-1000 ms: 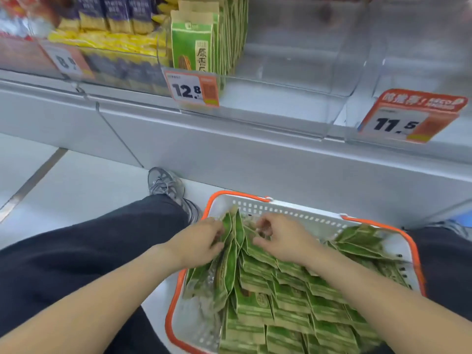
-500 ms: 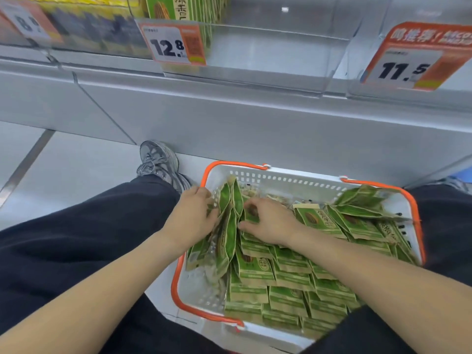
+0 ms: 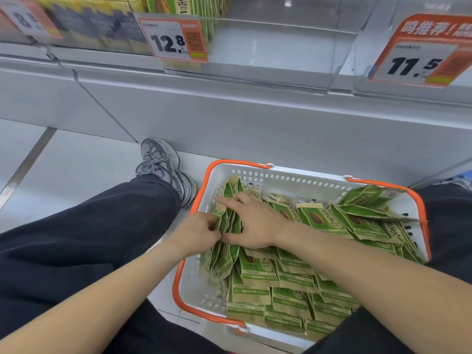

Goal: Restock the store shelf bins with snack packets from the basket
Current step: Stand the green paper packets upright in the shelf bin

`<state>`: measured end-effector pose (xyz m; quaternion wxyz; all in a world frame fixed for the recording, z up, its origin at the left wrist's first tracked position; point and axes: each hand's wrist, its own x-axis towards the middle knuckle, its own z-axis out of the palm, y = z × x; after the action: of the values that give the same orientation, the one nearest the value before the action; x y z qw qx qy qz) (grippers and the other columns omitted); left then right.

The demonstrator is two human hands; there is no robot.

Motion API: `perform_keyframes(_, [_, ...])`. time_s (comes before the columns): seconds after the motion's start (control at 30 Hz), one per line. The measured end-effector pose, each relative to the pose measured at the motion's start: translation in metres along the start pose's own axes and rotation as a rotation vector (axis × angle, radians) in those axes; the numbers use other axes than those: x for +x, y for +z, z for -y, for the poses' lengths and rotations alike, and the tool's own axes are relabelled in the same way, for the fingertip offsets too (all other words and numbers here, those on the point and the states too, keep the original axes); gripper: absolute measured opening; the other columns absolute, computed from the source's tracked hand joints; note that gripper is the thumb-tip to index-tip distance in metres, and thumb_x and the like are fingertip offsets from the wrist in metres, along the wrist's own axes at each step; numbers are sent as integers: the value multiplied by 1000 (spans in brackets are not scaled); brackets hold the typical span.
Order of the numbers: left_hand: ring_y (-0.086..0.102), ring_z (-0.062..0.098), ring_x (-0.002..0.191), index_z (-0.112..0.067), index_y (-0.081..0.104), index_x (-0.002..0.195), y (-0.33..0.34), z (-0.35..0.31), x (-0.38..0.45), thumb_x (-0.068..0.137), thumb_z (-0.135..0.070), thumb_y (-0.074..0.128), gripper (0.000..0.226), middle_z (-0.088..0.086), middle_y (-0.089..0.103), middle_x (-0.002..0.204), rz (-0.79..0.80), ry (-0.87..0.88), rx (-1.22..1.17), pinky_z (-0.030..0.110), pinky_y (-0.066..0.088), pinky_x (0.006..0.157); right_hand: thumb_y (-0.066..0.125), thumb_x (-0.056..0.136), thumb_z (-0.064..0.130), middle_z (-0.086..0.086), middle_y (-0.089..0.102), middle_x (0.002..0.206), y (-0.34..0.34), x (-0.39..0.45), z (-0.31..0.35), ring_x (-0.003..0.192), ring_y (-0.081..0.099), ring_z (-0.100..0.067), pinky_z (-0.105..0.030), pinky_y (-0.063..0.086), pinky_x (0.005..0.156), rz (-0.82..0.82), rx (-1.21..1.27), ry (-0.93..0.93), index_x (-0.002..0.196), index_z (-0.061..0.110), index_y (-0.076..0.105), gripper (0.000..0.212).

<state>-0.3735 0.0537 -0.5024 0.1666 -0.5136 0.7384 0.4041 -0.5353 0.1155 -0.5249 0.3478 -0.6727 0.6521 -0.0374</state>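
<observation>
Resting on the floor between the person's legs, a white basket with an orange rim holds many green and brown snack packets. Most lie flat in overlapping rows across its middle and right side, while a bunch of packets stands on edge against the left wall.

The left hand reaches in over the left rim and grips that upright bunch from the left, fingers curled against the packet edges. The right hand lies across the same bunch from the right, its fingers stretched out and spread; the index finger points toward the far left corner of the basket, and the thumb presses the bunch near the left hand's fingertips. Both hands touch the bunch, almost meeting at its near end.

Above, a clear plastic bin on the shelf carries a price tag reading 12.8, with a few matching green packets standing at its left end. A second clear bin to the right bears a tag reading 11.5. Yellow and dark packets fill a bin on the far left. A grey sneaker sits on the pale floor just left of the basket, below a dark trouser leg.
</observation>
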Motion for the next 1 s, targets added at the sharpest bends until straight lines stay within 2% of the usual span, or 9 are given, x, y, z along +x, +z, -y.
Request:
perform_keyframes(0.13, [67,20,96,-15,71,110,1,2,0,90,-5,54,29,5,73,103,38,-9,-75,31,56,87,64,85,53,1,48,136,5,-1,4,127,42,-24,-47,42,105,-64,37,33,145,31,46,65])
perform_keyframes(0.3, [54,11,65,-16,73,104,12,4,-3,87,-13,66,18,-4,60,72,-156,69,-77,25,46,63,74,82,44,4,64,125,5,0,10,119,51,-21,-37,45,99,-199,110,85,127,27,63,49])
perform_keyframes(0.37, [61,14,75,-18,71,114,16,6,-3,88,-15,67,27,-1,67,82,-167,63,-122,26,49,72,77,82,41,4,67,120,-1,0,8,118,51,-20,-34,43,97,-204,99,111,122,27,66,44])
perform_keyframes(0.43, [66,17,98,-20,63,128,19,8,-2,88,-18,70,40,2,70,105,-166,20,-215,27,53,88,78,82,38,4,67,117,-7,-2,7,118,50,-18,-33,42,96,-203,105,130,120,26,68,41])
perform_keyframes(0.53, [66,14,97,-16,56,133,19,10,6,90,-21,69,45,-1,69,108,-126,11,-312,28,55,89,78,83,34,2,68,118,-12,-6,7,119,54,-17,-33,44,100,-209,118,136,121,22,69,40])
perform_keyframes(0.7, [48,27,122,-13,34,142,16,7,18,96,-41,58,59,7,41,122,-14,118,143,30,39,98,75,87,31,2,72,117,-15,-17,4,112,63,-16,-34,48,104,-194,84,100,126,17,68,43])
perform_keyframes(0.8, [38,25,136,-20,15,156,15,11,28,91,-59,54,85,7,36,145,99,138,145,38,34,114,77,85,26,2,73,105,-20,-24,2,105,64,-16,-36,49,104,-200,131,162,124,17,70,41])
perform_keyframes(0.9, [55,13,123,-31,15,155,8,10,32,68,-83,60,110,-4,54,140,144,146,-69,38,47,105,86,76,23,7,72,91,-31,-30,-6,86,67,-7,-31,56,91,-196,303,266,116,20,73,42])
perform_keyframes(1.0, [59,7,113,-30,19,153,8,-2,32,71,-60,77,105,-12,59,123,132,148,-320,27,50,96,91,69,13,8,71,93,-41,-38,-20,69,69,1,-9,52,66,-184,437,358,107,23,74,44])
